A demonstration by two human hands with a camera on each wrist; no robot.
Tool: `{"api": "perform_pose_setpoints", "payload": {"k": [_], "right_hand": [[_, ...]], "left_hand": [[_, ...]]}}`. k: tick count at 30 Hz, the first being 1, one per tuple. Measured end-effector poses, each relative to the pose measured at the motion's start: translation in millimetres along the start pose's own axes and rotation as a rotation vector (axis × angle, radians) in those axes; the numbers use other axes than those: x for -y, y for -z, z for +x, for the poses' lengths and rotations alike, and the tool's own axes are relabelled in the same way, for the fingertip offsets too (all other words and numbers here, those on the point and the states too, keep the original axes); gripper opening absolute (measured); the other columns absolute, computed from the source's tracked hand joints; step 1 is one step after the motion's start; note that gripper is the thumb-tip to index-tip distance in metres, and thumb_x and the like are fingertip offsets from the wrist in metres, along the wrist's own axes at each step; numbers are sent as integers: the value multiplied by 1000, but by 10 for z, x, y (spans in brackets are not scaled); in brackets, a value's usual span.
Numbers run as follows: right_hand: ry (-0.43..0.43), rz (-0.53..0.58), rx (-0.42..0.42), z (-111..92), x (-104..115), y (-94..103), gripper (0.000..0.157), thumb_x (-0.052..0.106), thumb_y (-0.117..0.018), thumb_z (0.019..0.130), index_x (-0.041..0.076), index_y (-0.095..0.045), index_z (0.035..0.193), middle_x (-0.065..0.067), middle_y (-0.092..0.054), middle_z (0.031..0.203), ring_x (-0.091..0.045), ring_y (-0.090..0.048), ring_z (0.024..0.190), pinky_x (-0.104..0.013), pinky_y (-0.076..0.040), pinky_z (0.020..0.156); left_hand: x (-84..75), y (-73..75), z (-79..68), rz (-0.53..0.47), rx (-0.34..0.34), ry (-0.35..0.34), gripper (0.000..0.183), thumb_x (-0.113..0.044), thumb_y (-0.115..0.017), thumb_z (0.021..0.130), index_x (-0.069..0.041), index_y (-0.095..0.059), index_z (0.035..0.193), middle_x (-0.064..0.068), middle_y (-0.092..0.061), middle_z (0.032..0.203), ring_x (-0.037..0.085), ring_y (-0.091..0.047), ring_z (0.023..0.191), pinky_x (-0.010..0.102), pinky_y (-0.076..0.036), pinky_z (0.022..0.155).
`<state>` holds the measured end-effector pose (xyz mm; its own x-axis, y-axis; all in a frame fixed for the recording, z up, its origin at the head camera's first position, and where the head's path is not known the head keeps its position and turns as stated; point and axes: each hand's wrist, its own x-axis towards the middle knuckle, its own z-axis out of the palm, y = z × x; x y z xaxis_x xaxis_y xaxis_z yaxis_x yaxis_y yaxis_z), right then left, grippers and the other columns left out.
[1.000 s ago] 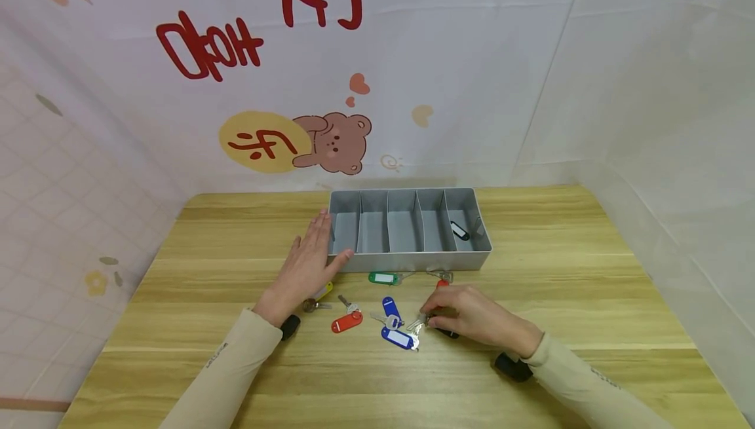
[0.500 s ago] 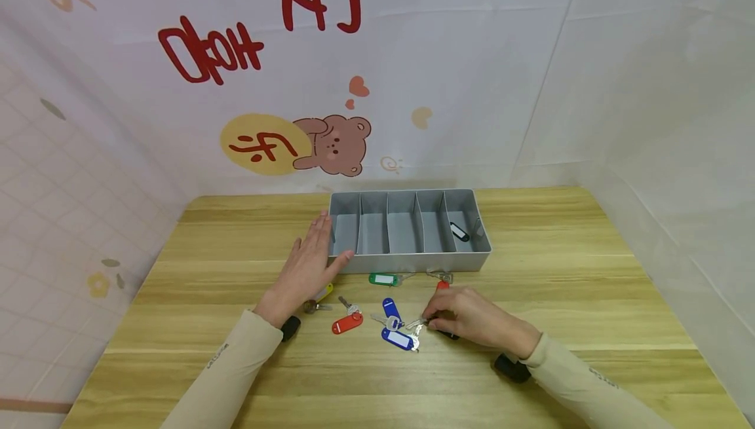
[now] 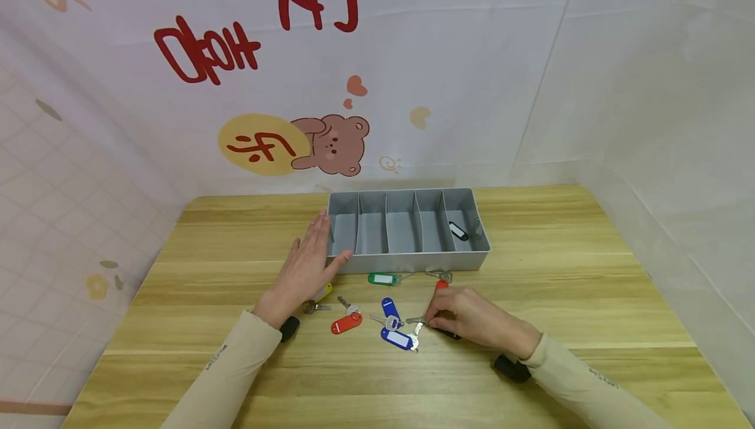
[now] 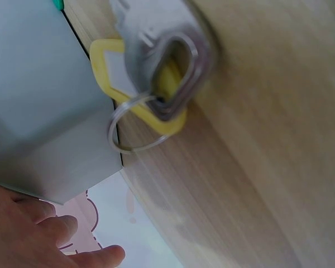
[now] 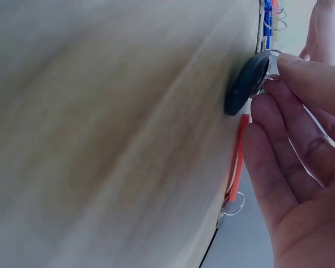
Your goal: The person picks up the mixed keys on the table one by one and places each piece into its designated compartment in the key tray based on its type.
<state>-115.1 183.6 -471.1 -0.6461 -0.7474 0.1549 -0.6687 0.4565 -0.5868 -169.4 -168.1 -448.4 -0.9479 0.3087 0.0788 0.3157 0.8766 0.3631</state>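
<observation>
My right hand (image 3: 472, 314) pinches a key (image 3: 415, 319) between thumb and fingers, low over the table. Its black key tag (image 5: 247, 84) hangs from the ring beside the fingertips in the right wrist view. With fingers straight, my left hand (image 3: 303, 268) rests against the left end of a grey divided tray (image 3: 407, 262), thumb along the front edge. A black key tag (image 3: 458, 230) lies in the tray's rightmost compartment. Close to the left wrist is a yellow key tag (image 3: 324, 293) with its key, seen large in the left wrist view.
Between the hands lie a red key tag (image 3: 346, 323) and two blue key tags (image 3: 397, 338) with keys. A green key tag (image 3: 383, 279) sits along the tray's front. Another red tag (image 3: 441, 284) is partly behind the right hand. A printed cloth (image 3: 472, 88) hangs behind the table.
The key in my right hand has turned from slanting down-left to lying nearly level, pointing left. My left hand stays at the tray.
</observation>
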Motion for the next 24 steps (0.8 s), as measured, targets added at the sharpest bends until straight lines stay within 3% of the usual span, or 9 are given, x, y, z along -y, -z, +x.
{"api": "perform_pose_setpoints", "payload": {"k": [13,18,24], "right_hand": [[88,-26,-106,-55,23,57,4,18,-72,100,20,-76,99,12,-70,97,0,-62,87,-25,-56,77],[82,-18,-127,-75,43,91,6,20,-70,102,20,-76,101,10,-71,99,0,-62,88,-24,-56,77],[50,-7,-155,-93,88,149,9,11,-75,96,18,-76,102,11,-72,101,-2,-64,90,-27,-57,79]], "left_hand": [[15,-9,5,-2,-10,-6,93,-61,-45,105,2,-9,164,19,-8,172,38,-14,157,72,-23,116],[11,-7,0,0,-8,-5,94,-62,-44,105,2,-9,164,18,-7,173,37,-12,158,71,-22,116],[5,-7,-3,2,-14,-7,94,-61,-46,105,3,-10,164,19,-8,172,38,-13,158,72,-23,116]]}}
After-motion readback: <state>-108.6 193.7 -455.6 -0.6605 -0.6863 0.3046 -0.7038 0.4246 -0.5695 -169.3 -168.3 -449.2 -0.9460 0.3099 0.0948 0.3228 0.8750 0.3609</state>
